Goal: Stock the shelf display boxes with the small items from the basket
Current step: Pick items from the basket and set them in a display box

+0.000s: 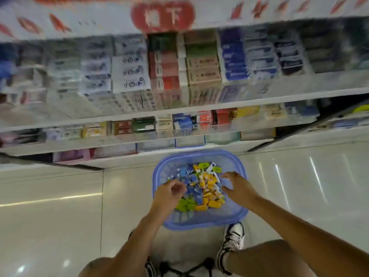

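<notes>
Retail shop, seen from the aisle. White tiered shelves [179, 111] run across the upper part of the view. They are packed tight with stacked cartons [130, 71] of packaged goods in many colours, printed faces outward, print blurred. Lower tiers hold smaller display boxes [143, 124] side by side behind clear front rails. Red printed sign [162, 16] on the header strip above. Glossy pale tiled floor [50, 216] reflects ceiling lights. Blue plastic basket [199, 224] of small coloured packets [208, 189] sits on the floor near the shelf foot.
</notes>
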### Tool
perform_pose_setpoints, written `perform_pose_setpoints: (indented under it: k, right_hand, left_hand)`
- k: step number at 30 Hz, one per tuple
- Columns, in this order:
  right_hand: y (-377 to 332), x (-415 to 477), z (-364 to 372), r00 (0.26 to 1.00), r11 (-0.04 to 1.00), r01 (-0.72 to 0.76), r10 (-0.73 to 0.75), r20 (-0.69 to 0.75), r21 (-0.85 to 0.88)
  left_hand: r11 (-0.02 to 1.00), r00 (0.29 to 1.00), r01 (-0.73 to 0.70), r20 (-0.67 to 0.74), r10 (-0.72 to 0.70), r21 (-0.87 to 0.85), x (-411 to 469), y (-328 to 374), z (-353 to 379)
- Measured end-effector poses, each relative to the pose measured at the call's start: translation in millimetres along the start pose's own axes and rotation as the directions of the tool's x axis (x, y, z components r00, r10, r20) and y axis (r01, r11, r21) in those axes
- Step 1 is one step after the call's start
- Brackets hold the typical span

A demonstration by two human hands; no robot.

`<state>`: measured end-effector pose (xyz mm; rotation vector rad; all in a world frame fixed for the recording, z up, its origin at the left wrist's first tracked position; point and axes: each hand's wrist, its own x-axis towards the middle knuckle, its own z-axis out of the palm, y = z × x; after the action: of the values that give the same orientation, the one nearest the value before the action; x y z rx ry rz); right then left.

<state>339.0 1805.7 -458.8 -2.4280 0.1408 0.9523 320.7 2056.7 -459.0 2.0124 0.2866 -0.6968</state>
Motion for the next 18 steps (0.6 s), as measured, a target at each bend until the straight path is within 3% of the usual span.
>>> perform_pose_setpoints:
  k: [3, 8, 11, 15, 18]
  right_hand:
    - [27.3, 71.3, 54.7, 1.000, 1.000, 0.006, -0.006, 0.019, -0.029]
    - [71.7, 183.6, 133.0, 0.998, 0.988, 0.060, -0.061, 0.002, -0.143]
    - [94.9, 236.1, 171.9, 0.994, 0.970, 0.100, -0.106, -0.017, -0.221]
    - [113.9, 279.7, 210.8, 0.992, 0.965, 0.112, -0.122, -0.031, -0.237]
    - [118.6, 294.4, 224.8, 0.958, 0.917, 0.174, -0.242, -0.155, -0.358]
  left_hand:
    - [0.998, 0.997, 0.059, 0.045, -0.060, 0.022, 65.2, -58.5, 29.7]
    - [0.976, 0.998, 0.056, 0.010, -0.060, 0.212, 161.5, -144.2, 84.0]
    - [0.960, 0.999, -0.046, 0.041, 0.036, 0.277, 212.7, -176.7, 114.2]
    - [0.849, 0.961, -0.276, 0.140, 0.239, 0.451, 268.5, -202.4, 151.1]
    - [0.745, 0.959, -0.259, 0.074, 0.272, 0.615, 289.3, -220.3, 168.8]
